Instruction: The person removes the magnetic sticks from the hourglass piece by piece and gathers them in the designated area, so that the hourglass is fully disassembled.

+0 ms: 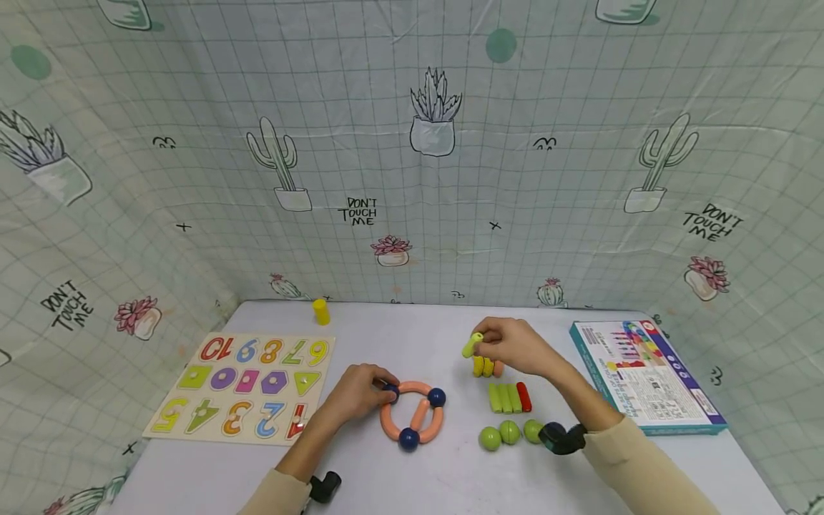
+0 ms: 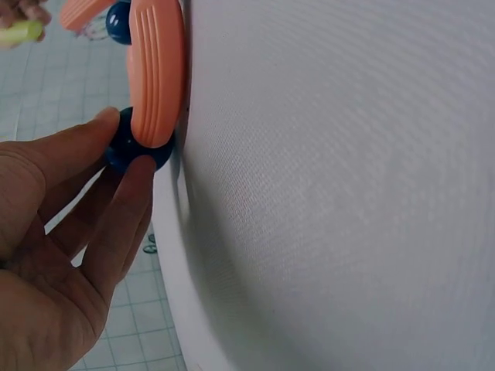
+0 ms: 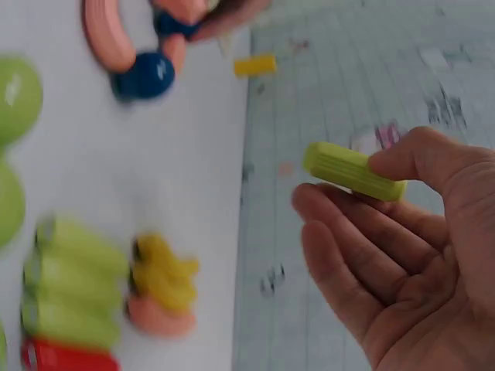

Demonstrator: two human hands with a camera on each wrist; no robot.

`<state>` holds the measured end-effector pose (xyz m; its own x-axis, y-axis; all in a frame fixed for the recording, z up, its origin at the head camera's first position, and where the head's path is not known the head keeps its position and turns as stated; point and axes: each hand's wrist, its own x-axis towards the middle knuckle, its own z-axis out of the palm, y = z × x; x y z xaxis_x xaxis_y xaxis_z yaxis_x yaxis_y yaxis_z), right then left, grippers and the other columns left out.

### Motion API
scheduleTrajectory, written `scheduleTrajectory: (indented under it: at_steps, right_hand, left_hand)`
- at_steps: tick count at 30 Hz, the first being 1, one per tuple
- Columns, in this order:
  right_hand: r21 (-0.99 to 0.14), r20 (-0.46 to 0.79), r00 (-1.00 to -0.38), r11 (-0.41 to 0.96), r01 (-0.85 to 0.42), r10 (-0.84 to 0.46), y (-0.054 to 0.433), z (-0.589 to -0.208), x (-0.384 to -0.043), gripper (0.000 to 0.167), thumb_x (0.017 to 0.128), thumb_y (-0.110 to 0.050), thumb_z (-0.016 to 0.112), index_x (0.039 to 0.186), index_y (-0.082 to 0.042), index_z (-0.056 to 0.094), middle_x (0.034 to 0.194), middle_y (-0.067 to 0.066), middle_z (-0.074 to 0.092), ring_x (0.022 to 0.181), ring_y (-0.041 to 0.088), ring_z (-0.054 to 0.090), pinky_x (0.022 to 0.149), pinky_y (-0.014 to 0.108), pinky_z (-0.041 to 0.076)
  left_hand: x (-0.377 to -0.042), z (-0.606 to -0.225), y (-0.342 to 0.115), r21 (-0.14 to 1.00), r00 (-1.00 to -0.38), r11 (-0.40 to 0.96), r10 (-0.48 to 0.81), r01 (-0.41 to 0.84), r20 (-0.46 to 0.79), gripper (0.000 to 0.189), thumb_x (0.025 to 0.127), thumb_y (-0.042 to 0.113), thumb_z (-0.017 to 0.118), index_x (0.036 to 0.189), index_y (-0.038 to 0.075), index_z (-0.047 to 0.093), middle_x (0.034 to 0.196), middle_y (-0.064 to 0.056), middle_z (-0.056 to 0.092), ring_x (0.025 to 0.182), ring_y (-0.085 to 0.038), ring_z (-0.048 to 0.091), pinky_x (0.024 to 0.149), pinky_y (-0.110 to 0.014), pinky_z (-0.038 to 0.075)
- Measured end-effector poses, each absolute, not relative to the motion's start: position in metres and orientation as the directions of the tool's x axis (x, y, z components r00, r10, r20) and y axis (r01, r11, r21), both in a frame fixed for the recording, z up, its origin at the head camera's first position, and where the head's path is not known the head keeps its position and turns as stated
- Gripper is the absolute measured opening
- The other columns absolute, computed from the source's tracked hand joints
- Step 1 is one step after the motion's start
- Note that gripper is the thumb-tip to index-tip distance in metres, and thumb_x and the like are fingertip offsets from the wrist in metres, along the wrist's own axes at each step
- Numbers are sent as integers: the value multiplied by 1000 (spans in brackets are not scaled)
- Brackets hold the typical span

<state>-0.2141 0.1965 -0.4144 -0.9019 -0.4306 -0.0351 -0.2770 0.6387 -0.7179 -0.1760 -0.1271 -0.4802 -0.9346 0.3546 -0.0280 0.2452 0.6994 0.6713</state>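
Note:
On the table, curved orange pieces (image 1: pixel 389 423) and dark blue balls (image 1: pixel 408 439) form a ring, with a straight orange stick (image 1: pixel 420 413) inside it. My left hand (image 1: pixel 360 393) pinches the blue ball (image 2: pixel 122 154) at the ring's upper left between thumb and fingers. Raised above the table, my right hand (image 1: pixel 515 346) holds a light green ribbed stick (image 3: pixel 352 171) between thumb and fingers. Below that hand lie short yellow pieces (image 1: pixel 483 367) and an orange one (image 1: pixel 498 369). Nearer to me is a row of green sticks (image 1: pixel 505 398) with a red stick (image 1: pixel 524 397) at its right end.
Three green balls (image 1: pixel 490 438) sit below the stick row, close to the right wrist's camera. A number-and-shape puzzle board (image 1: pixel 215 379) lies at left, a printed box (image 1: pixel 644 372) at right. A yellow cylinder (image 1: pixel 321 312) stands near the back edge.

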Motion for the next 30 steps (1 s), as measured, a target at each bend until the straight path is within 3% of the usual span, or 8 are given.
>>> scheduleTrajectory:
  at_steps: [8, 14, 19, 30]
  right_hand:
    - [-714, -309, -850, 694, -90, -427, 277, -416, -210, 26, 92, -17, 67, 110, 2, 65, 88, 6, 74, 85, 29, 70, 76, 40, 59]
    - [-659, -449, -813, 752, 20, -371, 300, -441, -203, 22, 91, -17, 69, 106, -1, 66, 80, 7, 70, 74, 23, 66, 70, 35, 57]
    - [-642, -482, -812, 764, 73, -328, 303, -461, -204, 21, 91, -16, 71, 105, -2, 65, 75, 6, 69, 68, 18, 65, 65, 33, 55]
    - [-705, -465, -795, 706, 68, -389, 294, -471, -205, 28, 93, -18, 72, 112, 1, 62, 72, 7, 69, 62, 16, 65, 58, 33, 55]
  left_hand:
    - [-178, -481, -127, 659, -935, 712, 354, 244, -36, 20, 87, 14, 80, 106, 12, 78, 101, -4, 72, 86, -13, 61, 77, -34, 50]
    - [-178, -481, -126, 665, -935, 709, 351, 233, -47, 20, 87, 14, 80, 106, 12, 78, 102, -4, 72, 87, -14, 62, 77, -35, 51]
    - [-179, -480, -126, 665, -931, 708, 362, 239, -51, 20, 87, 14, 80, 107, 12, 78, 104, -5, 72, 89, -15, 63, 79, -36, 52]
    - [-179, -480, -127, 671, -932, 705, 358, 231, -56, 20, 86, 13, 80, 106, 11, 78, 103, -5, 72, 87, -14, 62, 76, -34, 52]
